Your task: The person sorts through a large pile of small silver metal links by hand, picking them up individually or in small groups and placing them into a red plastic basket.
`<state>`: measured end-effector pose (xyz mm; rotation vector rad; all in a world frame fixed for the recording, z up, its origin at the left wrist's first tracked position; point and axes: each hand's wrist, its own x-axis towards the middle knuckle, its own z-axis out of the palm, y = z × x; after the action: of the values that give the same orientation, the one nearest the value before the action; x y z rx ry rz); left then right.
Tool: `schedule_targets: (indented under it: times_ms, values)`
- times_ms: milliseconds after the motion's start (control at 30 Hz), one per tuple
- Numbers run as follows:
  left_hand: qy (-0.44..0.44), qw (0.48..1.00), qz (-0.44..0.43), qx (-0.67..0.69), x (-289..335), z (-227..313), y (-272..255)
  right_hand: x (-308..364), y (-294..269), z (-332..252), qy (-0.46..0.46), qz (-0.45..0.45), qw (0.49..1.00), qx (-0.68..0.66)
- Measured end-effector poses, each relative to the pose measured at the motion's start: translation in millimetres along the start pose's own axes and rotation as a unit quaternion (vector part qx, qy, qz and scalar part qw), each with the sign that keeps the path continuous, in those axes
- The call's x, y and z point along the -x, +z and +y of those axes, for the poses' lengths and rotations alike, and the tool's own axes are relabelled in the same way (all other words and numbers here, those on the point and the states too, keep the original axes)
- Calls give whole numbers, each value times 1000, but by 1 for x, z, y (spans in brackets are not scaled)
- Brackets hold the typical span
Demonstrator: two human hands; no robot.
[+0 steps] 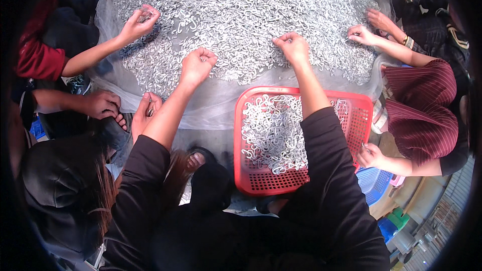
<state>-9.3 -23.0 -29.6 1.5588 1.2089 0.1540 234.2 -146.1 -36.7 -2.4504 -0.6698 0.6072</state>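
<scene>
A broad pile of small silvery metal hooks [241, 15], many of them S-shaped, spreads out in front of me. Over its near edge, my left hand [197, 66] is closed with the fingers curled in; what it holds, if anything, is hidden. Further right, my right hand [293, 48] pinches a small metal piece, likely a hook, between thumb and forefinger, its thin tip showing. Beneath my right forearm stands a red plastic basket [304, 187] with perforated sides, partly filled with S-shaped hooks.
The pile lies on a translucent sheet [201, 116]. Co-workers sit close on both sides: a hand [138, 25] reaches in at left, another hand [362, 35] at right. A blue basket [372, 184] stands beyond the red one.
</scene>
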Motion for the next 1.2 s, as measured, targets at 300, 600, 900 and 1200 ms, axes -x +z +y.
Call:
schedule_targets:
  times_ms: [300,600,900,1200]
  values:
    - [134,953,77,-260,7,-5,15,6,0,-4,-24,-8,998,56]
    - [104,989,-28,-105,8,4,1,-1,-8,19,-75,-15,994,-83]
    - [5,992,-119,48,4,3,-10,14,-42,6,97,-151,867,-465]
    - [-63,821,-291,488,0,20,-9,-16,-10,-13,60,-159,908,-383]
